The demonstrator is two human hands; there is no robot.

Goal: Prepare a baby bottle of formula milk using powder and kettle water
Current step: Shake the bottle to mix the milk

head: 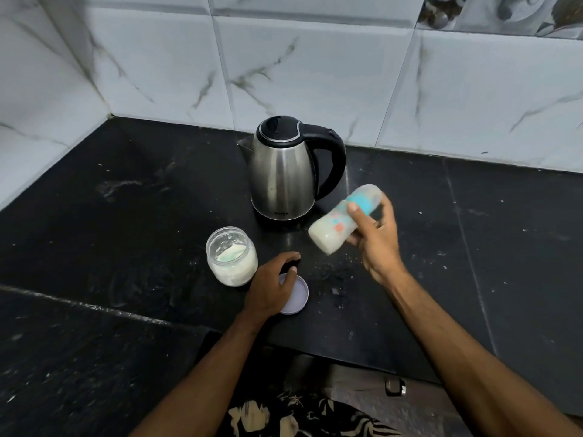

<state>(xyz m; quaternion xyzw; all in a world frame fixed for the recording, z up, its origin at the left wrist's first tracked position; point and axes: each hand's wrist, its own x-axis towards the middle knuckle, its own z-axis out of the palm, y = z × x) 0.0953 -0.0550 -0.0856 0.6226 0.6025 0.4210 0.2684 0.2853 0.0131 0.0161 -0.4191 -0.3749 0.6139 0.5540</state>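
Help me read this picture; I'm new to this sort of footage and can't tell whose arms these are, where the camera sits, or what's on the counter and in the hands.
There is no machine here. The two arms belong to a person, and the one picture comes from a camera worn on their head, looking forward and down.

On the black counter a steel kettle stands near the tiled wall. In front of it is an open jar with white powder and what looks like a pale scoop inside. Its lid lies flat beside it.

The right hand grips a baby bottle, tilted in the air and blurred, with milky liquid inside. The left hand rests over the lid with relaxed fingers and holds nothing.
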